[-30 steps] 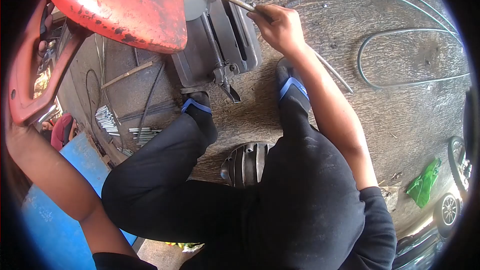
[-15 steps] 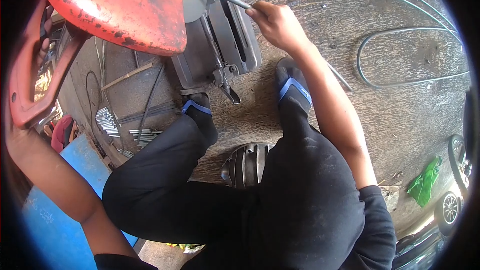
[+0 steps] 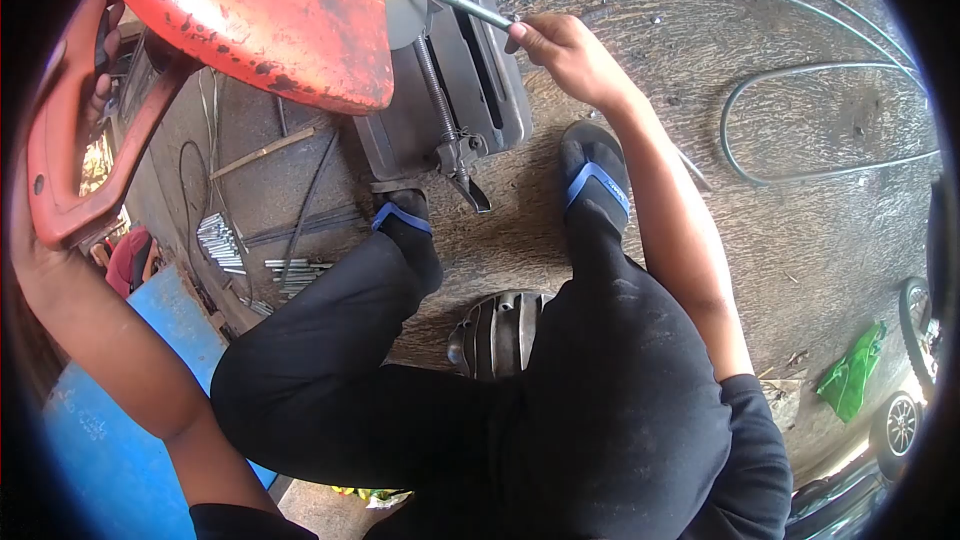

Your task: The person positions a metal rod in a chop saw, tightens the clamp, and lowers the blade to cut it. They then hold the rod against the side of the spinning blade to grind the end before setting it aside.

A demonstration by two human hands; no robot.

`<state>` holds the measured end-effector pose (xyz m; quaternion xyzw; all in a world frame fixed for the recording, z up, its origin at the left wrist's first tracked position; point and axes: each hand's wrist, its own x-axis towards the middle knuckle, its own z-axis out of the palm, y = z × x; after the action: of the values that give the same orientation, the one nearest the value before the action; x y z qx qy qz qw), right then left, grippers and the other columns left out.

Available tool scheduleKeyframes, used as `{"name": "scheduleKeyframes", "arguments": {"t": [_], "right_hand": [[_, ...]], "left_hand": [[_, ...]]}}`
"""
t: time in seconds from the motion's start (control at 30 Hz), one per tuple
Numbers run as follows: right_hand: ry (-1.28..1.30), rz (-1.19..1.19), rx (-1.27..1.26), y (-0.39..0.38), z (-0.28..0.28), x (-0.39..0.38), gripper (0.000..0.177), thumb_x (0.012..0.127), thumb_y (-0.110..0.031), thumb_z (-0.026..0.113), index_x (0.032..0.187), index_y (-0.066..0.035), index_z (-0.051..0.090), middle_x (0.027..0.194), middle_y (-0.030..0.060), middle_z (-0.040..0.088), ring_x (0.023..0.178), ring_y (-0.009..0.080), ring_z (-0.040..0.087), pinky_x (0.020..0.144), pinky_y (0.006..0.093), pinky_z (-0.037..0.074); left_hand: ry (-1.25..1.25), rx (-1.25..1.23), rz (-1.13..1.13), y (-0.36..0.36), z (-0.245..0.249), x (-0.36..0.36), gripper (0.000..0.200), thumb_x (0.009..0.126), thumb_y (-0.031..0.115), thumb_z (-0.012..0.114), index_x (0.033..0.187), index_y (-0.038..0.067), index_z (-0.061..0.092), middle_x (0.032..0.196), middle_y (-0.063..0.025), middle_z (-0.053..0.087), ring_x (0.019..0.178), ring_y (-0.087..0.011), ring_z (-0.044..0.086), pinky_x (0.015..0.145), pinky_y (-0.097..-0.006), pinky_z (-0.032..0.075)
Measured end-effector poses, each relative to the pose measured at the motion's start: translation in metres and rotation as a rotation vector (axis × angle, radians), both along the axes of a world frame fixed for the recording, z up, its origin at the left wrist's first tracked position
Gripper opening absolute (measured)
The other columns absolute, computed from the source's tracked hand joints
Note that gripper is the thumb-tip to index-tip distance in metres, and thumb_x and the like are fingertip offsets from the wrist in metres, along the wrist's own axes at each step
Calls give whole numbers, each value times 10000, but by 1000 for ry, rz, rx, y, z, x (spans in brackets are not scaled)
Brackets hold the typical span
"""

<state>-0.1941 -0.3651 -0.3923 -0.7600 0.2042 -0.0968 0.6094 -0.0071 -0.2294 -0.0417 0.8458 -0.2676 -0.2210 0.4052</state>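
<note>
The cut-off saw's red, chipped housing (image 3: 250,25) fills the upper left. My left hand (image 3: 102,92) is wrapped around the saw's red loop handle (image 3: 62,155), its fingers showing through the opening. Between the thumb and fingers of my right hand (image 3: 570,55) is a thin metal rod (image 3: 460,4). The rod's far end meets the saw at the pale guard (image 3: 405,15), where sparks fly; the contact point itself is partly hidden. Below lies the grey saw base (image 3: 385,140) with a threaded vise screw (image 3: 432,85).
Cut metal pieces (image 3: 222,242) lie in piles left of my feet, near a wooden stick (image 3: 262,152). Long bent rods (image 3: 745,120) stretch across the floor at right. A ribbed metal part (image 3: 500,330) sits between my legs. A green bag (image 3: 850,380) lies far right, a blue panel (image 3: 130,390) at left.
Sparks at the guard have grown brighter and more spread. The whole view has shifted slightly, with the saw appearing a little right and lower. Both hands keep their holds.
</note>
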Motion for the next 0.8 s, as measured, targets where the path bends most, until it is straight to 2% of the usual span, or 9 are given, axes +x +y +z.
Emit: {"name": "scheduleKeyframes", "arguments": {"t": [0.2,0.27,0.3,0.37,0.5,0.57,0.7,0.77,0.8], "right_hand": [[-78,-46,-34,12,-7,3,388,930,-342,514,853,24,616,621,193,539,589,317,544,601,410,438],[-77,-57,-29,15,-12,5,372,922,-333,530,853,25,608,621,197,543,588,329,554,591,407,441],[-78,-55,-30,15,-12,5,372,922,-333,530,853,25,608,621,197,543,588,329,554,591,407,441],[-55,-71,-52,15,-13,5,363,918,-328,541,845,20,609,619,194,546,574,333,551,580,402,440],[-37,-85,-84,18,-15,4,339,927,-314,539,869,13,609,603,141,524,546,217,495,562,366,417],[-85,-129,-110,20,-13,3,288,913,-266,569,872,16,609,590,161,518,513,220,482,542,368,416],[-119,-161,-139,23,-17,3,260,903,-243,587,871,14,614,570,166,506,484,226,470,523,362,415],[-121,-192,-154,24,-16,3,233,891,-220,605,856,11,616,560,166,508,466,236,473,513,359,418],[-122,-192,-154,25,-15,3,233,891,-220,605,856,11,616,560,166,508,466,236,473,513,359,418]], "left_hand": [[31,12,-57,2,4,8,504,863,101,555,1283,-143,421,1286,-223,479,1169,-311,478,1010,-369,357],[424,-115,-114,3,10,13,493,863,107,556,1267,-149,436,1273,-223,487,1165,-312,481,1014,-368,351],[423,-116,-113,6,9,18,493,863,107,556,1267,-149,436,1273,-223,487,1165,-312,481,1014,-368,351],[141,26,-150,11,6,28,493,860,111,565,1259,-151,442,1256,-216,499,1150,-306,491,1001,-365,363],[337,-71,-79,6,10,18,482,852,108,580,1242,-149,458,1226,-203,520,1116,-296,513,974,-361,388],[-34,8,-116,9,1,21,483,859,113,568,1246,-152,453,1230,-199,518,1123,-290,506,982,-362,378],[-13,12,-183,11,6,32,488,856,108,569,1248,-156,447,1236,-202,513,1125,-293,504,985,-359,376],[432,-146,-90,4,10,17,499,859,100,560,1266,-157,427,1259,-210,495,1145,-292,491,992,-357,368],[432,-146,-90,1,7,7,499,859,100,560,1266,-157,427,1259,-210,495,1145,-292,491,992,-357,368]]}}
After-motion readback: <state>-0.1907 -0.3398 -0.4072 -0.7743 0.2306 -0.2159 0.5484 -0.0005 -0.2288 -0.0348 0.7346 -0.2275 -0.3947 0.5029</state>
